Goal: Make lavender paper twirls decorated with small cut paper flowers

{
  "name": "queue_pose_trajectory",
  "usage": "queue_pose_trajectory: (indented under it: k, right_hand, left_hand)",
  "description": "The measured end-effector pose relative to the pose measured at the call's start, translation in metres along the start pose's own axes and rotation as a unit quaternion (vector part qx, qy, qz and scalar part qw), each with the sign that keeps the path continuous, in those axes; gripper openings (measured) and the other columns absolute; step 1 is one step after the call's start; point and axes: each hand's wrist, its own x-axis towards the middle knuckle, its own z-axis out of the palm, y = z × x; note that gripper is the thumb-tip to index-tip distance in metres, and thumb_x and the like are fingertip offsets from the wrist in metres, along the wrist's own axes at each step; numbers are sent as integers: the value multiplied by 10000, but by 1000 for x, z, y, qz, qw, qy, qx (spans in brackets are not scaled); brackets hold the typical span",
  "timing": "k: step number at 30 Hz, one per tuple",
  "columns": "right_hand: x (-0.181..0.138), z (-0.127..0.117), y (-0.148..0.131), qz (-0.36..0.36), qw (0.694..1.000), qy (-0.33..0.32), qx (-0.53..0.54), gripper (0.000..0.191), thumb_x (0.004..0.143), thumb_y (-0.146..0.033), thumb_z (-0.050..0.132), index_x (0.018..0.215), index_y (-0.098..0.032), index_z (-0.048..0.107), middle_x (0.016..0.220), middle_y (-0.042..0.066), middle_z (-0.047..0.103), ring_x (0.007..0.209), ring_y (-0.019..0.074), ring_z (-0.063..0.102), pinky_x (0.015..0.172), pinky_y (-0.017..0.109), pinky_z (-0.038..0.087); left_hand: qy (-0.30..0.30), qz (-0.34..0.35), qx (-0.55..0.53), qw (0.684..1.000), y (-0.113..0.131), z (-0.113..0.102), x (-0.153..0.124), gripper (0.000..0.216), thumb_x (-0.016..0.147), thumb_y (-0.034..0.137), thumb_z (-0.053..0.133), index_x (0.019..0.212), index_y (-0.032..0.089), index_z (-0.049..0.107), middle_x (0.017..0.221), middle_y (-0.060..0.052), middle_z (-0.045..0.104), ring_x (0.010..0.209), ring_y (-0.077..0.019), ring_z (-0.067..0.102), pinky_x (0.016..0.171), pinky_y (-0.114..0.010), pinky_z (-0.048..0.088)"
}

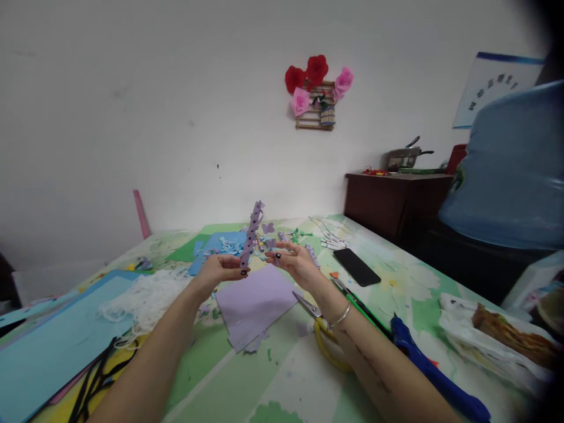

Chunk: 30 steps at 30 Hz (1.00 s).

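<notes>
My left hand (220, 270) pinches the lower end of a long lilac paper strip (251, 232) with dark dots, holding it upright above the table. My right hand (294, 258) is beside it, palm up, fingers loosely spread, with a small lilac paper piece (269, 244) at its fingertips; whether it grips the piece I cannot make out. A silver bangle is on the right wrist. Below both hands lies a lilac paper sheet (255, 302).
Scissors with yellow handles (315, 317) and a blue glue gun (423, 361) lie under my right forearm. A black phone (356, 267), blue sheets (57, 346), white shreds (141, 299) and paper scraps cover the green flowered table (247, 382). A bag of food (497, 341) sits at right.
</notes>
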Motion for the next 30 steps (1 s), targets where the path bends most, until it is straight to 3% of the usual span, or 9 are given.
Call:
queue_pose_trajectory:
  k: [4, 9, 20, 30]
  right_hand:
    - [-1, 1, -4, 12, 1000, -7, 17, 319, 599, -189, 817, 888, -158, 686, 755, 48, 738, 757, 191, 708, 907, 363, 461]
    - [-3, 2, -6, 40, 998, -14, 39, 332, 634, -215, 800, 945, -177, 692, 836, 54, 743, 784, 191, 700, 871, 365, 467]
    - [0, -5, 1, 17, 996, 55, 69, 248, 556, -121, 818, 761, -169, 687, 737, 16, 709, 675, 127, 620, 706, 277, 452]
    - [0, -8, 7, 49, 991, 84, 88, 281, 584, -110, 789, 817, -175, 646, 723, 13, 687, 647, 127, 604, 699, 284, 460]
  left_hand:
    - [34, 20, -5, 999, 3, -4, -1, 411, 493, 374, 885, 805, 143, 751, 827, -93, 771, 813, -273, 717, 816, -404, 572]
    - [58, 30, -2, 998, 8, -6, -3, 415, 467, 368, 894, 793, 153, 753, 801, -72, 771, 819, -277, 715, 821, -396, 563]
    - [60, 37, 8, 997, 16, -2, -6, 367, 486, 335, 875, 792, 162, 770, 795, -69, 773, 781, -256, 714, 801, -388, 558]
    - [97, 51, -17, 994, 20, -1, -9, 405, 462, 346, 889, 798, 156, 767, 775, -65, 771, 774, -262, 715, 779, -379, 571]
